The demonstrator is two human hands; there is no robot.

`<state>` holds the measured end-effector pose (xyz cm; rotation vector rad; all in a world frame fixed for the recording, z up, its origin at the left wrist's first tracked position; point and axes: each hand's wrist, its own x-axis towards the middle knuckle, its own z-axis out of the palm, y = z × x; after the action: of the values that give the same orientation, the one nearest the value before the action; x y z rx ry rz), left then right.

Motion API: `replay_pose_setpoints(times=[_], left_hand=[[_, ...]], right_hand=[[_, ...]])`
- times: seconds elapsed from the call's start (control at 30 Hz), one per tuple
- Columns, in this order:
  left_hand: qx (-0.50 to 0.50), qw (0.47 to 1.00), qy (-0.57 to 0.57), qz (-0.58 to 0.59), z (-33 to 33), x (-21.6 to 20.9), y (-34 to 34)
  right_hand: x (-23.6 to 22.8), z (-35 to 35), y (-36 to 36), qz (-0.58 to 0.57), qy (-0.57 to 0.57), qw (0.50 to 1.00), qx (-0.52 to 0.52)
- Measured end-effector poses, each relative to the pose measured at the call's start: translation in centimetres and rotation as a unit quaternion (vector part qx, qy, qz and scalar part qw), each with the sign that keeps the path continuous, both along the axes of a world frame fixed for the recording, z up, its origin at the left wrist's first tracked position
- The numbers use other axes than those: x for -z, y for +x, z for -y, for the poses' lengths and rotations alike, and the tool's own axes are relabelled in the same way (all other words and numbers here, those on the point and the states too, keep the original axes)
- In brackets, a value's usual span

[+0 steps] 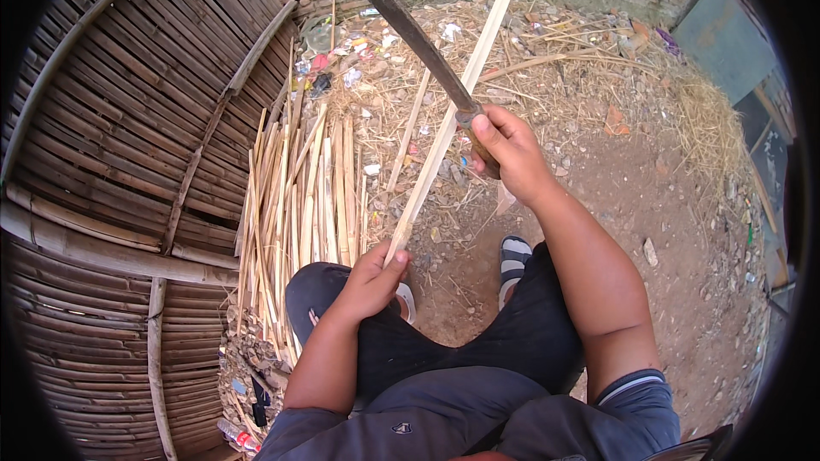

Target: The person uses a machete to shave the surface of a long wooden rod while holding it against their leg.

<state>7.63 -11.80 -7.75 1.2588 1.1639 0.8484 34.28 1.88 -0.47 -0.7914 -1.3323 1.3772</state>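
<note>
The left hand (pixel 369 277) grips the low end of a bamboo strip (pixel 461 90) slanting up and away, steadying it so the machete (pixel 401 26) clenched in the right hand (pixel 508 149) lies along its edge, above the ground.

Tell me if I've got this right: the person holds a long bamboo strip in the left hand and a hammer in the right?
Not quite. The right hand grips a long knife, not a hammer, as the head view shows. The left hand does hold the bamboo strip.
</note>
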Motion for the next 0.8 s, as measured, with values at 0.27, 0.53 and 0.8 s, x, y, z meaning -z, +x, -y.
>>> replay_pose_setpoints(times=[0.27, 0.53, 0.8], left_hand=[[-0.062, 0.947, 0.171, -0.263, 0.0, -1.8, 0.9], [-0.092, 0.925, 0.16, -0.333, -0.3, -1.5, 1.3], [-0.096, 0.904, 0.162, -0.385, -0.6, -1.5, 1.3]], right_hand=[[-0.3, 0.1, -0.3, -0.006, 0.016, 1.0, -0.011], [0.6, -0.3, -0.2, 0.049, 0.052, 0.997, -0.016], [1.2, -0.7, 0.3, 0.058, 0.05, 0.997, -0.007]])
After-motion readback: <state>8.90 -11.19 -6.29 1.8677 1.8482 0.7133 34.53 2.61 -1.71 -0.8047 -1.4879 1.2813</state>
